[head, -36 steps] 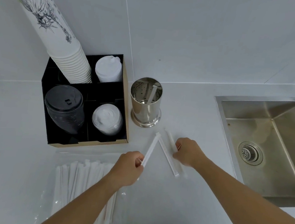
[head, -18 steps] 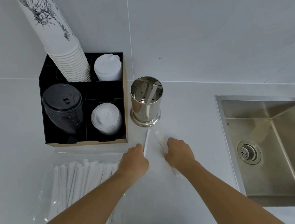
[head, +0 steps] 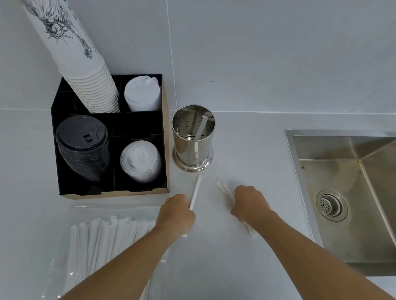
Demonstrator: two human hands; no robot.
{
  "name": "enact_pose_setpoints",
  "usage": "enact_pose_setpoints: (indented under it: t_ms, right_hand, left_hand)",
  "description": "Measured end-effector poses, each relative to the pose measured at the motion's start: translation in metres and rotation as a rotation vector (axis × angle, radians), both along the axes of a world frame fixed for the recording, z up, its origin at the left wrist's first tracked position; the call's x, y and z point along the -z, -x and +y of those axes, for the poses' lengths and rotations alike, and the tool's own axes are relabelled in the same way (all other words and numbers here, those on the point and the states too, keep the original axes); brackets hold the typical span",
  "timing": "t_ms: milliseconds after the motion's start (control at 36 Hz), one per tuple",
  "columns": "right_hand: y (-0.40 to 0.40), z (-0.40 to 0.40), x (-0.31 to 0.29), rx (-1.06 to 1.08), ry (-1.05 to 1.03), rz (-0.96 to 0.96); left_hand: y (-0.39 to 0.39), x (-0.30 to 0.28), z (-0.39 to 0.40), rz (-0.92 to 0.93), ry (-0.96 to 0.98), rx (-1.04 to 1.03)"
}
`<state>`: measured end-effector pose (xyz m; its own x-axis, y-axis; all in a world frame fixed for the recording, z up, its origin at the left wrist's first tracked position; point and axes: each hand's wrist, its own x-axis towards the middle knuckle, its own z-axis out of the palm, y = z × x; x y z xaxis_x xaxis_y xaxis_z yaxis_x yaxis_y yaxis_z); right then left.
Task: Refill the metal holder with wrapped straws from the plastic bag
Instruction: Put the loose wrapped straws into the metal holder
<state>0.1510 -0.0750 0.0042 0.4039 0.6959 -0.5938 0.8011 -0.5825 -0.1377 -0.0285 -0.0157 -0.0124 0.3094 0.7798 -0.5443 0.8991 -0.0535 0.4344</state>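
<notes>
- The metal holder (head: 192, 137) stands upright on the white counter (head: 240, 141), just above the middle of the view, right beside the black organiser box (head: 166, 147) at its 9 o'clock; one wrapped straw (head: 201, 127) leans inside it against the perforated wall
- At the holder's 6 o'clock the left hand (head: 177, 213) is curled shut around a single straw (head: 195, 192), whose upper end points up toward the holder's base
- At the holder's 5 o'clock the right hand (head: 249, 205) is closed over a small bunch of straws (head: 224, 190) that slants from 11 to 5 o'clock (how many there are I cannot tell); their lower ends poke out under the wrist
- The clear plastic bag (head: 62, 269) lies flat on the counter at the left hand's 7 o'clock, with a row of wrapped straws (head: 103, 237) side by side inside it; the left forearm crosses over it
- In the organiser box: a tall leaning stack of printed paper cups (head: 76, 55) at the back left, white lids (head: 142, 94) at the back right, black lids (head: 82, 147) at the front left, clear lids (head: 141, 160) at the front right
- A stainless sink (head: 329, 221) with a round drain (head: 331, 205) is sunk into the counter at 3 o'clock
- Large pale grey wall tiles (head: 273, 48) rise behind the counter
</notes>
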Motion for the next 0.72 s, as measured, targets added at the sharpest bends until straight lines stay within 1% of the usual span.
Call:
enact_pose_setpoints:
  t_ms: [111, 222, 306, 417, 528, 639, 722]
  right_hand:
    - [-0.007, -0.001, -0.003, -0.010, 0.018, -0.011]
    - [-0.020, -0.005, -0.012, 0.014, -0.011, 0.052]
    - [-0.031, -0.010, -0.020, 0.062, -0.051, 0.145]
    - [-0.038, -0.014, -0.034, 0.160, -0.132, 0.306]
    - [-0.040, -0.016, -0.047, 0.217, -0.231, 0.410]
    - [-0.034, -0.017, -0.062, 0.304, -0.343, 0.537]
    - [-0.028, -0.015, -0.077, 0.361, -0.422, 0.635]
  left_hand:
    - [0.004, -0.004, -0.005, -0.048, -0.005, -0.022]
    - [0.012, -0.010, -0.006, -0.134, -0.012, -0.046]
    - [0.017, -0.014, -0.007, -0.220, -0.015, -0.053]
    - [0.020, -0.023, -0.007, -0.271, -0.036, -0.093]
    - [0.019, -0.035, -0.007, -0.335, -0.011, -0.150]
    - [0.020, -0.047, -0.007, -0.414, 0.072, -0.208]
    - [0.021, -0.058, -0.004, -0.464, 0.069, -0.233]
